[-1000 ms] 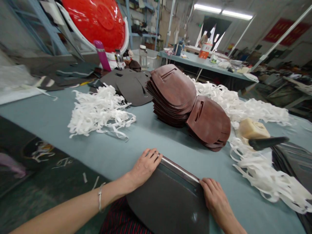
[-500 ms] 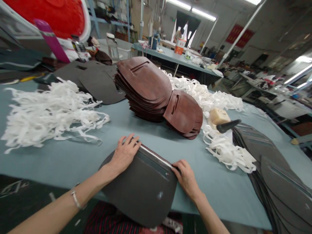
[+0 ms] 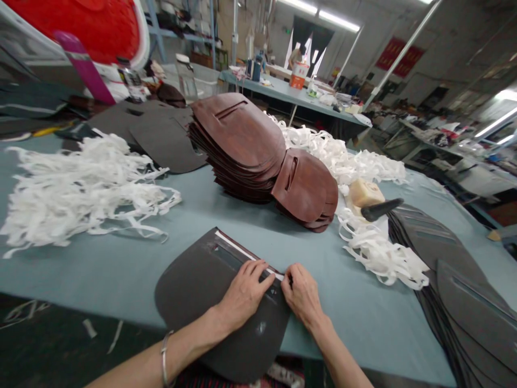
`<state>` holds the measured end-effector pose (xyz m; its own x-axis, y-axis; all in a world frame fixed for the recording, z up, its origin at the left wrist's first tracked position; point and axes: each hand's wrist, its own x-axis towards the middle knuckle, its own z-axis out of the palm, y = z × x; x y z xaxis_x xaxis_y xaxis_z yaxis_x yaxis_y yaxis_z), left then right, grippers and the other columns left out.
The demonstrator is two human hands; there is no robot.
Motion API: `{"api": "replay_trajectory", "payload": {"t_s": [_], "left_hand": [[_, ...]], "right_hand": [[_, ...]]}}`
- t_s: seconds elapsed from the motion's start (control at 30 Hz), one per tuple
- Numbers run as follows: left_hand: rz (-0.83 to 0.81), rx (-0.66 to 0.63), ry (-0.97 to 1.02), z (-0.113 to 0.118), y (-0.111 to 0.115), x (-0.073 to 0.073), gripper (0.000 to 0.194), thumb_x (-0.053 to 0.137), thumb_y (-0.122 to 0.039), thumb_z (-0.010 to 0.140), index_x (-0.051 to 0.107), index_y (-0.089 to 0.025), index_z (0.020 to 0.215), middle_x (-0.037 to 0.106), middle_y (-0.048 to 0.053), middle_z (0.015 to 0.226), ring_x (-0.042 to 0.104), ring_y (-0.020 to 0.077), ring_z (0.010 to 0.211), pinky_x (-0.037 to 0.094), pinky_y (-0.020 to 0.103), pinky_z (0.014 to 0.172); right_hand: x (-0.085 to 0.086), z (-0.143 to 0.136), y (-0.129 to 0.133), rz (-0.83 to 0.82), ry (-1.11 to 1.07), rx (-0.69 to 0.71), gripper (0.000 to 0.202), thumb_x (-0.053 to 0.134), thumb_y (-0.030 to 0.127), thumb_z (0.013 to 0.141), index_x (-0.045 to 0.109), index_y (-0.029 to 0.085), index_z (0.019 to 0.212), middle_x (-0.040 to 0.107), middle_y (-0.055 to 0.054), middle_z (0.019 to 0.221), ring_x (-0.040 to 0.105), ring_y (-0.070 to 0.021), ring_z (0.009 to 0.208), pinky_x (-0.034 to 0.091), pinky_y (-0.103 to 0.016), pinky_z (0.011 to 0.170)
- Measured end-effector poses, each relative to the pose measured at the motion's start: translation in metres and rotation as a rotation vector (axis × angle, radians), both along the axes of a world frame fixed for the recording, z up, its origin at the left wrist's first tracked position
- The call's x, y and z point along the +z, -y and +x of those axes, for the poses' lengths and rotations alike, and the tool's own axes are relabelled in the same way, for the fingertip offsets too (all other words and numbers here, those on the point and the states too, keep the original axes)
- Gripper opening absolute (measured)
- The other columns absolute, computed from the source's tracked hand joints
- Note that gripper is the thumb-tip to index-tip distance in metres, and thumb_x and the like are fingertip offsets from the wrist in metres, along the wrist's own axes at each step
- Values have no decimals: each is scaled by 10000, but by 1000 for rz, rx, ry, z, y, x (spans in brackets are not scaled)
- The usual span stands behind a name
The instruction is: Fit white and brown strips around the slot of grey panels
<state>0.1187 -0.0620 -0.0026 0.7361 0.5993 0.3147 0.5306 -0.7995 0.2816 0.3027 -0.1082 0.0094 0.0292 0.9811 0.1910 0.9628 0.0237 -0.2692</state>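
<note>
A dark grey rounded panel (image 3: 189, 291) lies at the front edge of the table and hangs partly over it. A white strip (image 3: 234, 244) runs along its straight far edge, with a thin brown edge showing behind. My left hand (image 3: 247, 291) rests on the panel, its fingers bent over the strip near the right end. At the panel's right corner, my right hand (image 3: 302, 293) has its fingertips pinched on the edge, beside the strip's end. A stack of brown leather pieces (image 3: 242, 134) stands beyond both hands.
White strips (image 3: 81, 188) are heaped at the left. More grey panels (image 3: 464, 291) lie at the right, near a black tool (image 3: 382, 209) and a cream block (image 3: 365, 193). A second table (image 3: 283, 90) stands behind, with a person (image 3: 296, 55) farther back.
My left hand has moved right along the strip from the panel's left corner, uncovering that corner. My right hand stays near the right corner, its fingers now more tightly bent.
</note>
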Motion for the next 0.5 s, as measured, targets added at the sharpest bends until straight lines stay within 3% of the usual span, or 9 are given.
{"api": "replay_trajectory", "payload": {"t_s": [0.17,0.33,0.5], "left_hand": [[-40,13,9,1,2,3,285,433,-120,870,544,-164,1129,521,111,1216,443,253,1195,358,448,1048],[-96,61,48,2,3,7,269,422,-177,893,506,-164,1148,537,105,1191,465,244,1163,380,442,1018],[-159,123,14,4,-1,16,450,472,-176,854,415,-180,1299,542,105,1159,496,247,1080,405,433,955]], "right_hand": [[3,-5,-12,-45,-6,156,169,429,203,914,558,190,806,571,-41,799,541,-164,761,405,-259,707],[2,-4,-17,-53,-133,5,172,433,190,904,539,185,769,570,-22,731,536,-149,669,407,-254,647],[9,3,-10,-113,-309,184,172,430,176,913,596,199,875,594,-32,835,561,-152,788,443,-255,722]]}}
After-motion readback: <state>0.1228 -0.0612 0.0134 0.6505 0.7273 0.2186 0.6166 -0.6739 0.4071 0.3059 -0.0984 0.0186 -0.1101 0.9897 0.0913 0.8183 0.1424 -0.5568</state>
